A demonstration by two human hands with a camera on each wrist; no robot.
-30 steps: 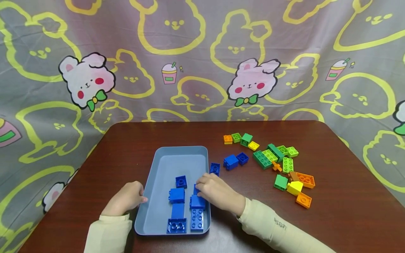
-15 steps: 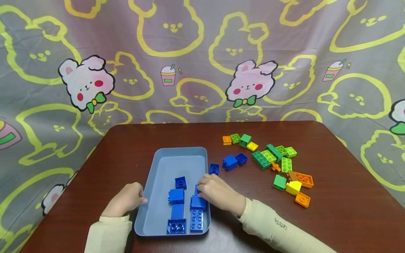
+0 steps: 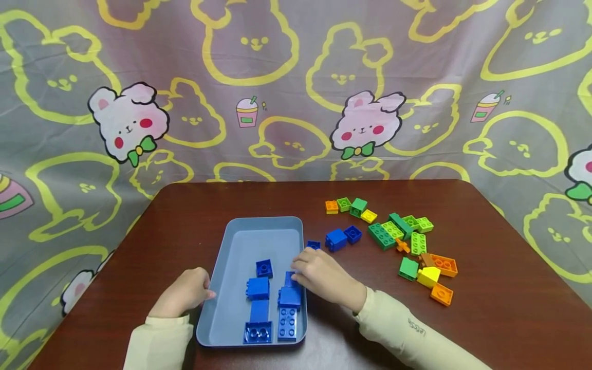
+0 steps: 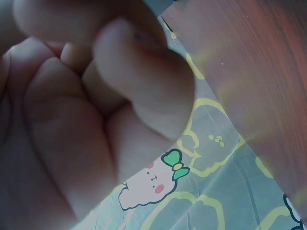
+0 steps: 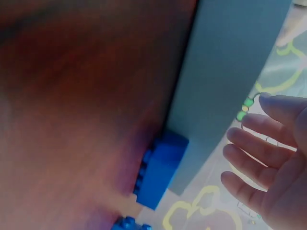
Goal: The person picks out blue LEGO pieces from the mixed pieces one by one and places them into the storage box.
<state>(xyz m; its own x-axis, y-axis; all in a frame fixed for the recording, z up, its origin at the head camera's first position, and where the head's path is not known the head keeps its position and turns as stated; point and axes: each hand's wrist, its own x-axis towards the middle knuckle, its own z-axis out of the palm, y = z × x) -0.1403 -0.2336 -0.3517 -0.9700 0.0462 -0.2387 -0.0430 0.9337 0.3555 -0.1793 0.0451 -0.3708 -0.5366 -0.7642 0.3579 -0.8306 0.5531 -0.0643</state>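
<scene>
My left hand (image 3: pixel 182 293) grips the left rim of a blue-grey tray (image 3: pixel 231 257), with the thumb tip over the edge. In the left wrist view its fingers (image 4: pixel 144 81) are curled. Two columns of blue toy bricks lie in the tray. At the top of the right column is a blue brick (image 3: pixel 289 278), partly covered by my right hand (image 3: pixel 326 280), which hovers over the right rim. The right wrist view shows that hand's fingers (image 5: pixel 261 158) loosely extended, holding nothing. Just outside the tray wall lies another blue brick (image 5: pixel 160 170), partly hidden behind the hand in the head view.
Two more blue bricks, a tall one (image 3: pixel 336 240) and a small one (image 3: pixel 353 234), lie right of the tray. Green, yellow and orange bricks, such as a dark green brick (image 3: pixel 381 236), are scattered farther right on the brown table (image 3: pixel 499 277). A patterned cloth (image 3: pixel 287 92) hangs behind.
My right hand has come off the top brick of the right column and moved slightly right and up, covering more of the brick outside the tray. The left hand stays at the rim.
</scene>
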